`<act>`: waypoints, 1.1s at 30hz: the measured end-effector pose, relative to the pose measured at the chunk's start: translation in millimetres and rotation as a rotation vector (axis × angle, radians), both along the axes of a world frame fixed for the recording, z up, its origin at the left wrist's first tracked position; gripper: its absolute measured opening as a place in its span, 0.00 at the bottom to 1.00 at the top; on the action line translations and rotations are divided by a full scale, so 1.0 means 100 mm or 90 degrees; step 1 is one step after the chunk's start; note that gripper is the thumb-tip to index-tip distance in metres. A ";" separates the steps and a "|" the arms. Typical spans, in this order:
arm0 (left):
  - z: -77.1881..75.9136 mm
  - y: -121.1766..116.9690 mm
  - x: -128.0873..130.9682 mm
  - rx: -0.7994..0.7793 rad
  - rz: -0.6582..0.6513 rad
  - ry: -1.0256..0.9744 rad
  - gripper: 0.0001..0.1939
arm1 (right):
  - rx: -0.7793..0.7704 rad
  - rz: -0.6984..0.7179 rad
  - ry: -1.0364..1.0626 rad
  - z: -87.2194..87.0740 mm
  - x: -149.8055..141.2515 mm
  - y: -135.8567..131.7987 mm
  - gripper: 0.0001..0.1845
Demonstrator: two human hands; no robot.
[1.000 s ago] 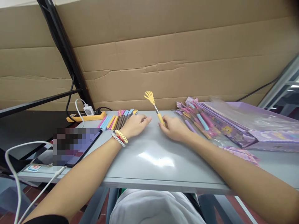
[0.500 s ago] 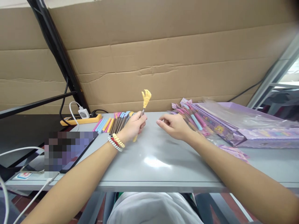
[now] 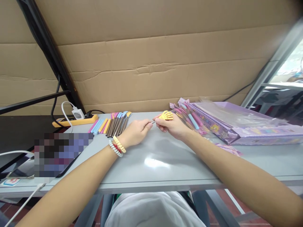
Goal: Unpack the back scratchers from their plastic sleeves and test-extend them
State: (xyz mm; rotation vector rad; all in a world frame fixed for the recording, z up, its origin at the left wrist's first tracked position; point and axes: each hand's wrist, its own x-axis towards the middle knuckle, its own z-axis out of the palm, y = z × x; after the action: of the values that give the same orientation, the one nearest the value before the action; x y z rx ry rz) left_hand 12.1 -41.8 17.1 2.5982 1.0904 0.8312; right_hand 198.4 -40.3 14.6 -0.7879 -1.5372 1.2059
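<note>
A yellow back scratcher (image 3: 167, 115) with a claw-shaped hand for a head lies level between my two hands. My left hand (image 3: 136, 130) is closed around its handle end, which the fingers hide. My right hand (image 3: 172, 126) pinches it close to the yellow head. A short silver stretch of rod shows between the two grips. Left of my left hand, several similar pieces with pink, blue and yellow hand heads and dark rods (image 3: 118, 124) lie side by side. Next to them is a row of coloured handle tubes (image 3: 100, 126).
At right, a purple printed box (image 3: 267, 137) with clear plastic film stands beside bagged colourful pieces (image 3: 189, 116). A yellow power strip (image 3: 87, 119) and a blurred-out tablet-like device (image 3: 68, 157) are on the left. Cardboard (image 3: 151, 47) walls the table's back.
The back scratcher has swung from upright to level, its head now pointing right. My right hand, earlier apart from it, has taken hold near the head. The camera view has shifted slightly.
</note>
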 end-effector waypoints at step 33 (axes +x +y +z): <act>0.31 0.71 -1.24 0.346 0.348 0.133 0.17 | 0.179 -0.566 0.560 0.81 1.66 -0.21 0.13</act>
State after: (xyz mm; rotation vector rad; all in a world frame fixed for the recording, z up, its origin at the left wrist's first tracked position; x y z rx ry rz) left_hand -112.1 28.7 48.0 2.8963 1.9236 1.1094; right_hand 364.1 -61.6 96.0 -0.5262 -0.4873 0.5043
